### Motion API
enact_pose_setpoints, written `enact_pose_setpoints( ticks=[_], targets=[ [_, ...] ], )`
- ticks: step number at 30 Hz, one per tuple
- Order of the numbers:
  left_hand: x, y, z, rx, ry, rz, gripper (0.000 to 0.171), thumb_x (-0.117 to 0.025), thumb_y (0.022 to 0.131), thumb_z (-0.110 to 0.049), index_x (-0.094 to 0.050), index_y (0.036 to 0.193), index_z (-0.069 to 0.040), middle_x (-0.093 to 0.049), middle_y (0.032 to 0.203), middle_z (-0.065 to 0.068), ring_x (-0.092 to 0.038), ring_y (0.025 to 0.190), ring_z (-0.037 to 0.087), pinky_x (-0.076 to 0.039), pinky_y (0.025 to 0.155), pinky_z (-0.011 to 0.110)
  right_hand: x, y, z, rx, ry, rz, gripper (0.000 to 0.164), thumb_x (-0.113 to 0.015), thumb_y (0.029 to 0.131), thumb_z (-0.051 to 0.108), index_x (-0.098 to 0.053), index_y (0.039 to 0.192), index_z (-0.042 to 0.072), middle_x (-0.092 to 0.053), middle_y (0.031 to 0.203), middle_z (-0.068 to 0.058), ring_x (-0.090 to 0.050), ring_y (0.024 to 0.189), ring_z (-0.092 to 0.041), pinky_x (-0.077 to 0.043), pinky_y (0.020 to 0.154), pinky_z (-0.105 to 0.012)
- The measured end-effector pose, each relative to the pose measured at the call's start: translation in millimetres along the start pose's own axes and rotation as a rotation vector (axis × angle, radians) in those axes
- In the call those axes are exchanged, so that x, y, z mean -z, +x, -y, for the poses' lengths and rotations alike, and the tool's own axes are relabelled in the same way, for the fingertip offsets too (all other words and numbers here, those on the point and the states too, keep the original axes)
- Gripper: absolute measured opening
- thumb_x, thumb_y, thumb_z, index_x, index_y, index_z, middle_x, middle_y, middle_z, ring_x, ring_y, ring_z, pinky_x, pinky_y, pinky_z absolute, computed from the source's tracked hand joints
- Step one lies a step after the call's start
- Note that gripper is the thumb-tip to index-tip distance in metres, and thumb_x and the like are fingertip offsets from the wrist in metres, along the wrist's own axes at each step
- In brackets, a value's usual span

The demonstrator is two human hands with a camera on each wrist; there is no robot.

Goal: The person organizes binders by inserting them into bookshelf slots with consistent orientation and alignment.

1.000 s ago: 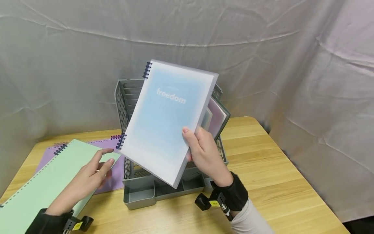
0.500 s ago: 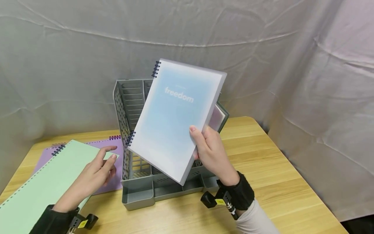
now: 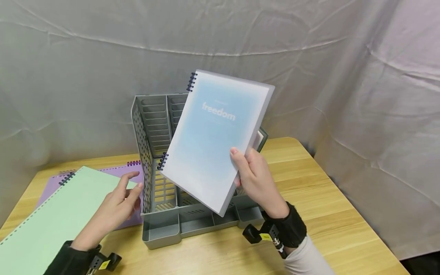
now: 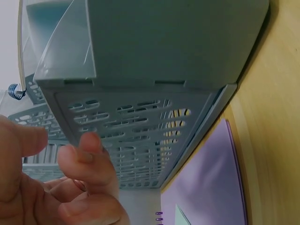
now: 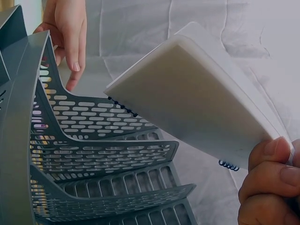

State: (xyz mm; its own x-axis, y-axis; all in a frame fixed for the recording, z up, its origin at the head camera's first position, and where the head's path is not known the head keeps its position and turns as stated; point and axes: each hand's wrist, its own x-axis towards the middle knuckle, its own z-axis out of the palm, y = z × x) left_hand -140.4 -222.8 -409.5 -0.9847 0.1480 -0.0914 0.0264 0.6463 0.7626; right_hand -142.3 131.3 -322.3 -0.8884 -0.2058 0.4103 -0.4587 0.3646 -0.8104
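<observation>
A spiral notebook (image 3: 213, 141) with a frosted cover, a blue panel and the word "freedom" is held up, tilted, in front of a grey file organizer (image 3: 152, 122). My right hand (image 3: 257, 177) grips its lower right edge, thumb on the front cover; in the right wrist view the fingers (image 5: 269, 190) curl behind. My left hand (image 3: 115, 206) hovers with loosely bent fingers beside the organizer's left wall, holding nothing. Below that hand lies a pale green spiral notebook (image 3: 65, 208), overlapping a purple notebook (image 3: 118, 172). The notebook I hold hides much of the organizer's right side.
Slotted dividers (image 5: 112, 154) split the organizer into upright compartments. Small open trays (image 3: 161, 231) run along its front. A dark-edged book (image 3: 262, 138) partly shows at its right. The wooden table (image 3: 330, 206) extends right; a grey cloth (image 3: 220, 30) hangs behind.
The held notebook and my right hand have shifted right in the head view, uncovering more of the organizer's left compartments. My left hand has drifted slightly right. The right hand's grip looks the same.
</observation>
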Motion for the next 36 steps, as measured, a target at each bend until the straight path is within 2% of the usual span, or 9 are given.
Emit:
enact_pose_setpoints(
  ticks=[10,15,17,20,22,24,31,36],
  targets=[
    [-8.4,4.8,-6.0,0.000,0.026,0.006,0.066,-0.040,0.117,-0.046,-0.020,0.166,-0.006,-0.061,0.078,0.008,-0.057,0.068,0.020,-0.044,0.056,0.033,9.3,-1.9,-3.6,0.026,-0.060,-0.024,0.027,-0.043,0.116,0.015,-0.056,0.096,0.003,-0.054,0.069,-0.008,-0.055,0.046,-0.014,-0.045,0.044,-0.031],
    [-9.6,7.7,-5.8,0.002,0.045,0.011,0.070,-0.039,0.117,-0.048,-0.018,0.167,-0.004,-0.063,0.082,0.008,-0.057,0.071,0.020,-0.044,0.060,0.035,13.2,-3.1,-5.0,0.014,-0.089,-0.037,0.029,-0.044,0.116,0.017,-0.054,0.092,0.004,-0.051,0.067,-0.007,-0.056,0.047,-0.018,-0.045,0.043,-0.031],
    [-10.0,8.5,-6.0,0.004,0.054,0.008,0.070,-0.039,0.117,-0.047,-0.018,0.167,-0.004,-0.068,0.089,0.011,-0.060,0.076,0.022,-0.046,0.063,0.037,15.0,-4.0,-5.0,0.004,-0.099,-0.043,0.031,-0.044,0.117,0.018,-0.053,0.090,0.005,-0.050,0.066,-0.007,-0.056,0.047,-0.018,-0.045,0.044,-0.031],
    [-10.9,9.0,-5.8,-0.010,0.083,-0.006,0.069,-0.041,0.117,-0.044,-0.019,0.167,-0.002,-0.074,0.113,0.028,-0.072,0.095,0.038,-0.058,0.075,0.049,18.1,-5.2,-4.8,-0.007,-0.116,-0.051,0.032,-0.044,0.117,0.019,-0.052,0.089,0.005,-0.049,0.065,-0.007,-0.056,0.047,-0.019,-0.046,0.044,-0.031],
    [-11.8,9.6,-5.3,-0.025,0.107,-0.015,0.069,-0.042,0.117,-0.042,-0.018,0.167,0.000,-0.068,0.129,0.037,-0.071,0.113,0.049,-0.060,0.088,0.059,20.5,-6.2,-4.8,-0.016,-0.128,-0.054,0.033,-0.044,0.117,0.020,-0.052,0.088,0.005,-0.049,0.064,-0.007,-0.056,0.047,-0.022,-0.045,0.044,-0.032],
    [-12.3,9.8,-4.8,-0.041,0.121,-0.021,0.070,-0.042,0.117,-0.040,-0.018,0.167,0.002,-0.060,0.140,0.042,-0.064,0.127,0.056,-0.056,0.097,0.068,23.0,-7.0,-4.4,-0.020,-0.138,-0.059,0.034,-0.044,0.117,0.020,-0.053,0.087,0.005,-0.050,0.063,-0.007,-0.056,0.047,-0.022,-0.046,0.044,-0.031],
    [-13.7,11.7,-5.5,-0.050,0.142,-0.013,0.070,-0.039,0.118,-0.038,-0.015,0.167,0.006,-0.049,0.151,0.043,-0.059,0.133,0.058,-0.052,0.102,0.070,30.4,-8.8,-4.2,-0.007,-0.160,-0.064,0.034,-0.045,0.117,0.019,-0.059,0.091,0.002,-0.056,0.063,-0.007,-0.053,0.045,-0.013,-0.046,0.042,-0.030],
    [-13.7,14.4,-8.4,-0.050,0.168,-0.007,0.069,-0.039,0.118,-0.034,-0.016,0.166,0.010,-0.051,0.150,0.043,-0.061,0.131,0.057,-0.054,0.101,0.069,33.9,-9.4,-4.2,0.004,-0.184,-0.064,0.032,-0.045,0.117,0.018,-0.061,0.095,0.001,-0.058,0.064,-0.007,-0.054,0.045,-0.014,-0.046,0.042,-0.030]
  ],
)
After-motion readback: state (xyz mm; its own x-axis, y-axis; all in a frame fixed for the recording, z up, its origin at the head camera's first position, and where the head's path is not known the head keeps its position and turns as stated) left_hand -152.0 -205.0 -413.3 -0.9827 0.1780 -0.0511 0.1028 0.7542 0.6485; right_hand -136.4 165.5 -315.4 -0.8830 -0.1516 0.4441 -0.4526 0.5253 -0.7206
